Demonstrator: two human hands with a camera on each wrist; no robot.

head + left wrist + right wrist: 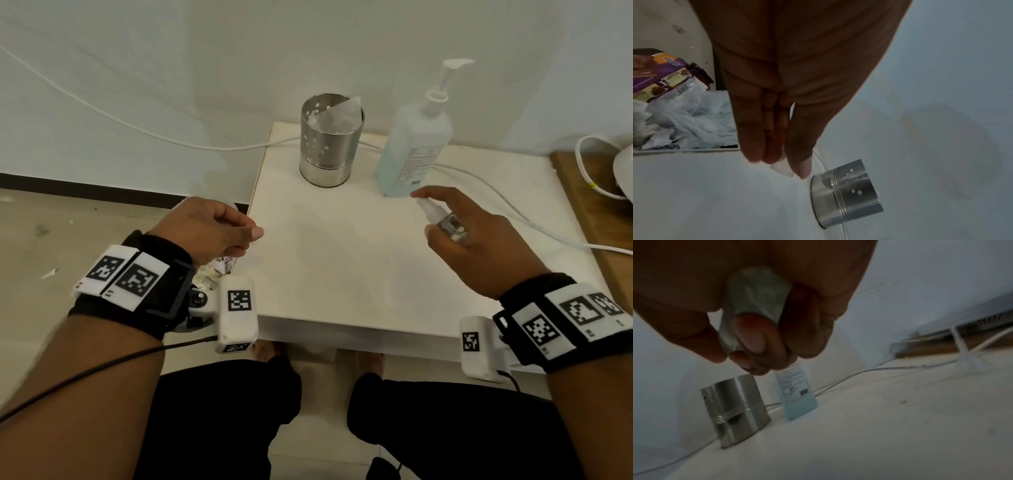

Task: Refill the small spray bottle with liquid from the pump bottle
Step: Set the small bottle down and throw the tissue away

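My right hand point(424, 214) holds the small clear spray bottle point(452, 224) tilted above the white table point(342, 281), with the forefinger on its white nozzle. In the right wrist view the bottle point(756, 293) sits inside curled fingers. The pump bottle point(414, 144), pale blue with a white pump, stands upright just beyond that hand and shows low in the right wrist view point(797, 395). My left hand point(245, 234) hovers at the table's left edge, its thumb and fingers pinching a small white piece point(782, 167); what that piece is cannot be told.
A perforated steel cup point(330, 140) with white paper inside stands left of the pump bottle. A white cable point(513, 212) runs along the table's back and right. A bin of rubbish point(684, 113) sits below the left hand. Wooden surface point(589, 192) at right.
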